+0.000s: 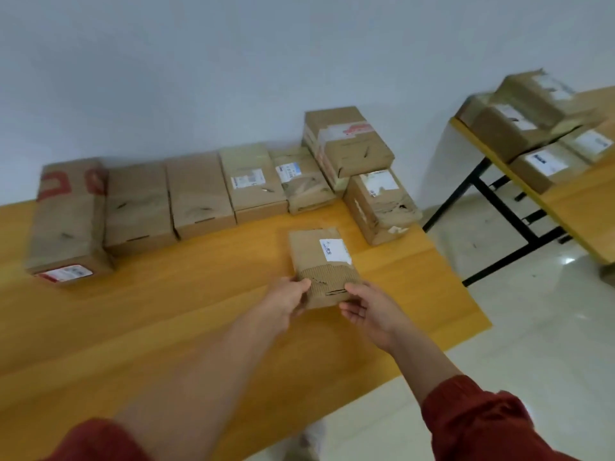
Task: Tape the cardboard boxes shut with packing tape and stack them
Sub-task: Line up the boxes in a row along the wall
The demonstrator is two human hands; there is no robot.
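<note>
1. Head view, your hands: your left hand (289,299) grips the near left corner of the small box (321,264), with the fingers curled against its edge; your right hand (369,311) holds the near right corner, with the thumb laid on top; neither hand is free.
2. Head view, the box: it lies between your two hands and reaches away from them over the orange table (199,311); its white label (335,249) sits just beyond your right thumb; the blur hides whether the box rests on the table or is lifted.
3. Handling, as a judgement: it looks small and light; the near end is torn down to the corrugation and probably soft, so hold it by the firmer side walls farther from you rather than by that ragged edge.
4. Head view, around your hands: a row of boxes (199,194) stands along the wall well beyond your left hand; a stacked box (347,141) rises beyond your right hand; a second table (582,207) with more boxes stands far to the right; no tape roll shows, so sealing probably waits until you find one.
</note>
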